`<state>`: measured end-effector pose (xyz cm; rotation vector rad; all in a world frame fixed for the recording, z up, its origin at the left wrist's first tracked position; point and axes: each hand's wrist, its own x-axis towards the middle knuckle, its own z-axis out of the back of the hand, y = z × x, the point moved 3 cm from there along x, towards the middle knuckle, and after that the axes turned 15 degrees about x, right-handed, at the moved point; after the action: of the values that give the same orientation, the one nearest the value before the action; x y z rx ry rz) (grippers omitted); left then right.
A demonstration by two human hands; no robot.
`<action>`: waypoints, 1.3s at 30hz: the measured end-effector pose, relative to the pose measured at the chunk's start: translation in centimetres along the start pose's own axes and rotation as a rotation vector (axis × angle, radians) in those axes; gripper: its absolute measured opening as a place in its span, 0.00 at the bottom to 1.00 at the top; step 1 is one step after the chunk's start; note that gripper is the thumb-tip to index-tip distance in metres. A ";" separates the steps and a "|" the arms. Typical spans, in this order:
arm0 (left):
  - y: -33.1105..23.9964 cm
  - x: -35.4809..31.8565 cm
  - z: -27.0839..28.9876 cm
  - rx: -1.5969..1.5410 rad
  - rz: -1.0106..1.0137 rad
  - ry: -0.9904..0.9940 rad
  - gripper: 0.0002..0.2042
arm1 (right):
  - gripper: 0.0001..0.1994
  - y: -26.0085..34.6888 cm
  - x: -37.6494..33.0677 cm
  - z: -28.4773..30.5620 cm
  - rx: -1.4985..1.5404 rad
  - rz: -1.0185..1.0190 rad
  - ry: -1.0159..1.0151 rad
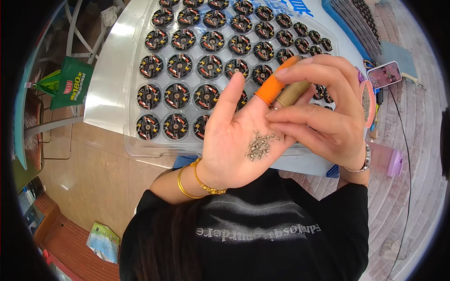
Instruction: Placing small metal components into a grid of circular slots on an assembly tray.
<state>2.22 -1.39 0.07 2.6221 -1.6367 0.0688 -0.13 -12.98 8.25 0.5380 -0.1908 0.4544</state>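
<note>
My left hand [234,133] lies palm up with its thumb spread out. Several tiny silvery metal pieces [258,146] sit in a small heap on its palm. An orange finger cot [273,86] covers one of its fingers, and a tan finger cot [293,93] another. Over these fingers reaches my right hand [323,105], its thumb and a fingertip closed together beside the heap. Whatever is in that pinch is too small to make out. Behind both hands stands a clear tray [133,143] with rows of round black parts [209,66] carrying copper-coloured and yellow bits; my hands hide some of them.
A pink dish [366,104] of small metal pieces is right of my hands, near a phone [384,75]. A pinkish bottle with a purple cap [394,163] stands lower right. Blue trays [344,23] are at the far right. A green bag [72,82] hangs at left.
</note>
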 end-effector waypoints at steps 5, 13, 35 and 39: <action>-0.2 -0.1 0.0 0.075 0.034 -0.010 0.37 | 0.14 -0.7 0.3 0.2 0.119 -0.026 0.054; 0.0 0.1 -0.2 0.078 0.020 -0.013 0.37 | 0.13 -0.7 0.1 0.3 0.119 -0.043 0.027; 0.6 0.1 -0.3 0.169 0.205 0.032 0.33 | 0.05 -12.4 0.7 2.4 -0.216 -0.119 -0.112; 0.7 0.1 -0.3 0.157 0.230 0.045 0.34 | 0.05 -13.5 1.5 2.5 -0.284 -0.097 -0.140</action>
<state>1.67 -1.74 0.37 2.5028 -1.9854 0.2738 7.35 -24.08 4.71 0.2981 -0.3562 0.2881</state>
